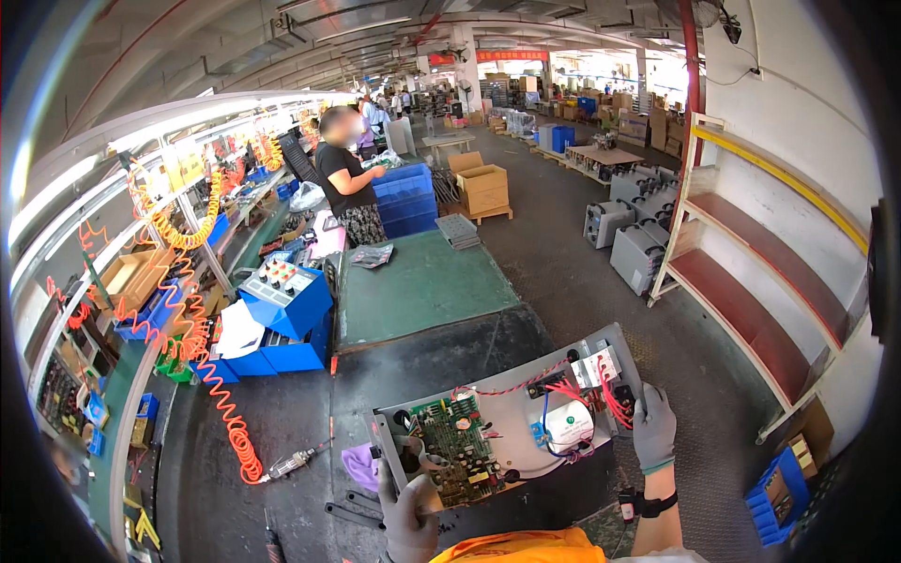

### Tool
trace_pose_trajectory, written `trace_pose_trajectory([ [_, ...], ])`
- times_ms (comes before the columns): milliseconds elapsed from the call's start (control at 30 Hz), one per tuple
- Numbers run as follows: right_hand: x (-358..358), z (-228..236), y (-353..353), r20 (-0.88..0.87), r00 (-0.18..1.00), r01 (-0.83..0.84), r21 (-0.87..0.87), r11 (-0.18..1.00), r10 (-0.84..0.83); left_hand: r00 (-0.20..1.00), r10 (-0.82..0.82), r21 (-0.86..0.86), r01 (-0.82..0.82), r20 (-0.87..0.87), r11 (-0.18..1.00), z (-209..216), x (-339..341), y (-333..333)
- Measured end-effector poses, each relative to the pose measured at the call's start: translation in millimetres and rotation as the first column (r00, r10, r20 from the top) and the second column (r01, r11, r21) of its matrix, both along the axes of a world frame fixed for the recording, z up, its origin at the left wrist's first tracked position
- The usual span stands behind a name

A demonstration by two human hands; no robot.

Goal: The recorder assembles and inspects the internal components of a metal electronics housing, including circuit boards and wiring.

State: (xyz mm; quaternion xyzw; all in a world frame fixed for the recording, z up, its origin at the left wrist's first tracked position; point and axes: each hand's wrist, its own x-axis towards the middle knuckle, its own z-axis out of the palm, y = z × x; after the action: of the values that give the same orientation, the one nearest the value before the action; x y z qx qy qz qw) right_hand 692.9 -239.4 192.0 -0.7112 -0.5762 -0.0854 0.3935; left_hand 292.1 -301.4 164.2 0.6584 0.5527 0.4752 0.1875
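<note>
A shallow, tray-shaped chassis of grey sheet metal (517, 439) lies slantwise over the near edge of the black-surfaced tabletop (385, 383), its right end pointing toward two o'clock. Inside it, a green rectangular circuit board (457, 448) fills the nine o'clock side, and a round, white-topped component (570, 424) sits at three o'clock among red and blue wires.

The left hand in a grey glove (410, 516) has its grip closed on the chassis's lower left corner, at eight o'clock; the right hand in a grey glove (654, 430) has its grip pinching the end wall at three o'clock. Whether the underside touches the tabletop I cannot tell.

The step in hand looks like steadying or positioning the open chassis. The next move probably calls for both hands working together, evenly supporting the two ends and staying clear of the loose wires.

From the chassis, a crumpled purple cloth (360, 466) is just beside it at nine o'clock, black-handled tools (353, 511) lie near at eight, and a silver screwdriver on a coiled orange hose (293, 463) lies farther out at nine.
</note>
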Motion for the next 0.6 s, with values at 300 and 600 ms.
trace_pose_trajectory([
  [300,-5,-6,0,-0.075,0.997,-0.010,0.037,0.999,0.013,0.998,-0.055,0.001,0.055,-0.012,0.998,13,-5,-3],
  [600,-5,-6,-14,0.163,0.972,0.178,-0.041,0.983,-0.169,0.990,-0.014,0.130,0.033,-0.142,0.991,14,-12,5],
])
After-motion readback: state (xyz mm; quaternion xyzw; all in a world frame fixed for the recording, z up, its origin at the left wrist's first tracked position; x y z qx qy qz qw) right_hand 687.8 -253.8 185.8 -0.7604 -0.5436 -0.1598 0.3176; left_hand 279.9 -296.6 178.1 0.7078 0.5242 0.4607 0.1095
